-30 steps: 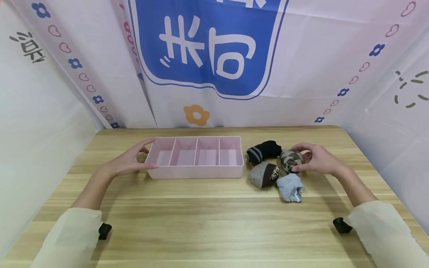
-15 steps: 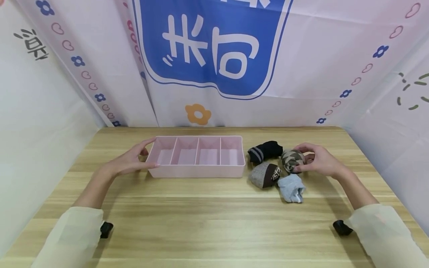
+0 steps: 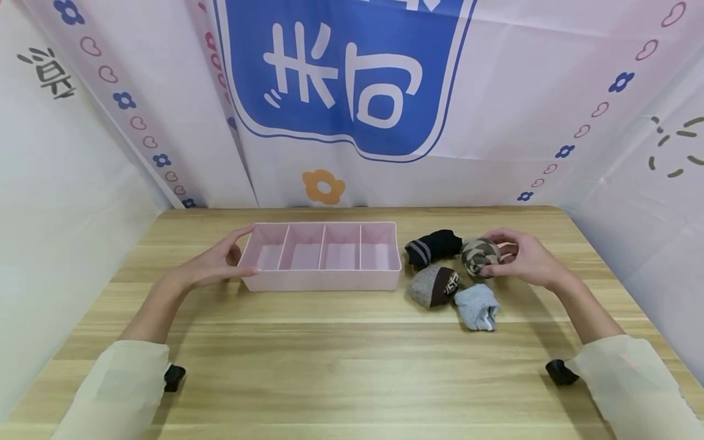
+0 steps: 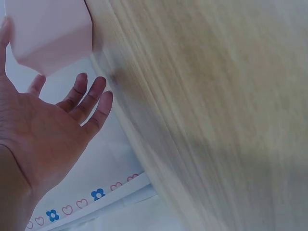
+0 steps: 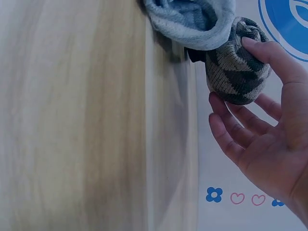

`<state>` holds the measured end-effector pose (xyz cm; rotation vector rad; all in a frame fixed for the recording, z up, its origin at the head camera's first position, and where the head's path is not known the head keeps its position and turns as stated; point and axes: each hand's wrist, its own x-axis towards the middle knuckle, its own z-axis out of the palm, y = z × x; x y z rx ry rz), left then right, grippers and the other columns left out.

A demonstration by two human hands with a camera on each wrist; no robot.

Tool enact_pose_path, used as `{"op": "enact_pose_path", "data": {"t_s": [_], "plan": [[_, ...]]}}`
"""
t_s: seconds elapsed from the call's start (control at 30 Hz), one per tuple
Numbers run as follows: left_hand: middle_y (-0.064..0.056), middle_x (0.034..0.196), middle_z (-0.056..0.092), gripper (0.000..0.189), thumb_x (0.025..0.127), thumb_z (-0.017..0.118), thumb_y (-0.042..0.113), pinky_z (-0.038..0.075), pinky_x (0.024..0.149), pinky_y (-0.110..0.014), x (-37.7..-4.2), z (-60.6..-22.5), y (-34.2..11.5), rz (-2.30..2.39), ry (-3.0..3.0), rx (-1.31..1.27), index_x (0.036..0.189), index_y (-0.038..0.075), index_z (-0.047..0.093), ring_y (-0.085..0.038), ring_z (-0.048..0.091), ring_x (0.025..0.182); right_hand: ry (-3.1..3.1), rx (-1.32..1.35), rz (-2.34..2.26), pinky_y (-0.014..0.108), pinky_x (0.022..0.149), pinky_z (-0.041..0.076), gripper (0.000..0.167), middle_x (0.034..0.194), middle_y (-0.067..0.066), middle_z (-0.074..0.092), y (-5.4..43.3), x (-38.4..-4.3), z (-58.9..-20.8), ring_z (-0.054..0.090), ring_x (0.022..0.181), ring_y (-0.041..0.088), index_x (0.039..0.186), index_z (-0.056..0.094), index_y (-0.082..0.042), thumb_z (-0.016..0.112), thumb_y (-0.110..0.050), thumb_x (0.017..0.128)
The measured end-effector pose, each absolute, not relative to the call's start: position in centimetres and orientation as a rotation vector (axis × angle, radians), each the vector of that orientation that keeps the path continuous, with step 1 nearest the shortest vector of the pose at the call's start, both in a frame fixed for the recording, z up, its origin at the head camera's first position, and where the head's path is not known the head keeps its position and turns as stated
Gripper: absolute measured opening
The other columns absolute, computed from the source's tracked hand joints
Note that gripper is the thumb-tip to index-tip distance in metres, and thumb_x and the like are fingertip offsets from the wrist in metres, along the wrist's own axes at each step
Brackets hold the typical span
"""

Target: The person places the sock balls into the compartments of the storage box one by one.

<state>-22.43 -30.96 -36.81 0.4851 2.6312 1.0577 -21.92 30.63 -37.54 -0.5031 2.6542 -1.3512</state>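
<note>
A pink box (image 3: 321, 281) with several compartments stands on the wooden table. My left hand (image 3: 211, 263) holds its left end, with the thumb at the front rim and the index finger at the back corner; the other fingers (image 4: 94, 103) stay off it in the left wrist view. To the box's right, my right hand (image 3: 525, 263) pinches a rolled camouflage-patterned sock (image 5: 238, 67) between thumb and fingers. Close around that sock lie a rolled black sock (image 3: 434, 247) with grey stripes, a grey-and-brown patterned sock (image 3: 431, 287) and a light grey-blue sock (image 3: 477, 307).
The wooden table (image 3: 330, 366) reaches forward to a white printed cloth (image 3: 495, 122) hanging at the back. White cloth walls stand at the left and right. A black wrist device (image 3: 173, 377) sits by each sleeve.
The right hand has raised the camouflage sock slightly, away from the light grey-blue one. The left hand keeps its place on the box.
</note>
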Motion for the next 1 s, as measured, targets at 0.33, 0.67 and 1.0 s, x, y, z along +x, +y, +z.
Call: {"op": "enact_pose_path", "data": {"t_s": [0.33, 0.67, 1.0], "plan": [[-0.016, 0.106, 0.054, 0.100, 0.093, 0.075, 0.028, 0.044, 0.079, -0.036, -22.5, -37.0, -31.2, 1.097, 2.591, 0.465, 0.167, 0.012, 0.010, -0.026, 0.052, 0.096, 2.667, -0.498, -1.374, 0.024, 0.076, 0.055, 0.064, 0.116, 0.021, 0.064, 29.5, -21.7, -36.5, 0.067, 0.089, 0.011, 0.138, 0.055, 0.006, 0.085, -0.005, 0.082], [-0.016, 0.106, 0.053, 0.100, 0.093, 0.074, 0.029, 0.043, 0.078, -0.035, -22.4, -36.8, -31.0, 1.104, 2.584, 0.450, 0.167, 0.012, 0.008, -0.026, 0.049, 0.095, 2.664, -0.570, -1.398, 0.024, 0.076, 0.057, 0.064, 0.116, 0.022, 0.066, 27.4, -21.5, -35.3, 0.069, 0.090, 0.011, 0.138, 0.056, 0.007, 0.085, -0.005, 0.081], [-0.017, 0.107, 0.052, 0.100, 0.093, 0.075, 0.027, 0.044, 0.077, -0.035, -22.4, -36.6, -30.9, 1.114, 2.564, 0.442, 0.167, 0.014, 0.009, -0.027, 0.049, 0.095, 2.735, -0.650, -1.322, 0.027, 0.079, 0.057, 0.063, 0.116, 0.019, 0.068, 26.1, -22.0, -34.9, 0.069, 0.092, 0.020, 0.135, 0.061, 0.002, 0.087, -0.010, 0.079]]}}
